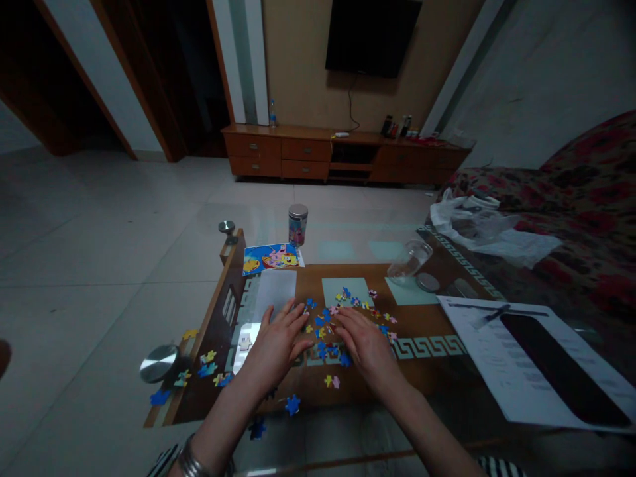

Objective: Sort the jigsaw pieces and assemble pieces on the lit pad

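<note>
Pieces (322, 319): small, flat, knobbed jigsaw bits in blue, yellow and pink, strewn loosely on the table between and ahead of the hands, with more scattered toward its left end.
Left hand (284, 334): palm down, fingers straight and fanned, thumb well apart, no piece in its hold; it hovers or rests at the heap's left edge, a smooth silvery bracelet (187, 457) round the wrist.
Right hand (366, 339): palm down at the heap's right side, fingers stretched out close together; in this dim light I can't tell whether the tips grip a piece.
Tabletop (422, 371): glossy, see-through glass over brown wood, banded with a pale, angular key pattern.
Card (268, 259): flat, bright cartoon print beyond the left hand, a plain pale sheet (277, 290) nearer.
Tin (298, 228): upright cylinder, printed sides, silvery lid, just past the card.
Jar (410, 260): clear and rounded, tipped over near a round lid (427, 283).
Papers (479, 358): white sheets at right, under a pen (491, 317) and a black, round-cornered slab (561, 371).
Sofa (591, 172): red-flowered cloth, a crumpled, filmy white bag (487, 228) by it.
</note>
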`<control>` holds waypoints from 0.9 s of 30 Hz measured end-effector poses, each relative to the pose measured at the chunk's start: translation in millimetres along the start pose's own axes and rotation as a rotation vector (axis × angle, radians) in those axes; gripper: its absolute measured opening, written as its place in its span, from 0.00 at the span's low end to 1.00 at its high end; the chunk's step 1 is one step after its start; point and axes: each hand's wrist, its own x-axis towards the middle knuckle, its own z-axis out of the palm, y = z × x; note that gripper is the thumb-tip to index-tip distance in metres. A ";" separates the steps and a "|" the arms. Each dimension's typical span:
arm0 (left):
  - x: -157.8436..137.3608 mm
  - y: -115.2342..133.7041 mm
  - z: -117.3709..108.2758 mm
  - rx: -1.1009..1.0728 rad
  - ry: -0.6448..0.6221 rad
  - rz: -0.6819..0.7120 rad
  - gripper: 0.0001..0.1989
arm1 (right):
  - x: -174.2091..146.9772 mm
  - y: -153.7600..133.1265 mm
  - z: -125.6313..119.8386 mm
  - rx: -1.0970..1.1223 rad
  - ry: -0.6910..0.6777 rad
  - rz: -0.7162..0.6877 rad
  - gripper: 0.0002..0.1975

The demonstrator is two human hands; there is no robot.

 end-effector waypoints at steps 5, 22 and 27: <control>-7.3 3.0 1.2 0.081 0.043 -0.097 0.20 | -8.4 19.9 -25.3 -0.023 0.092 0.075 0.11; -16.0 13.9 5.5 -0.003 0.058 -0.070 0.14 | -10.2 18.2 -30.3 -0.119 -0.017 0.216 0.08; -14.4 15.4 2.4 0.009 0.040 -0.115 0.16 | -10.2 21.6 -28.4 -0.092 0.001 0.215 0.08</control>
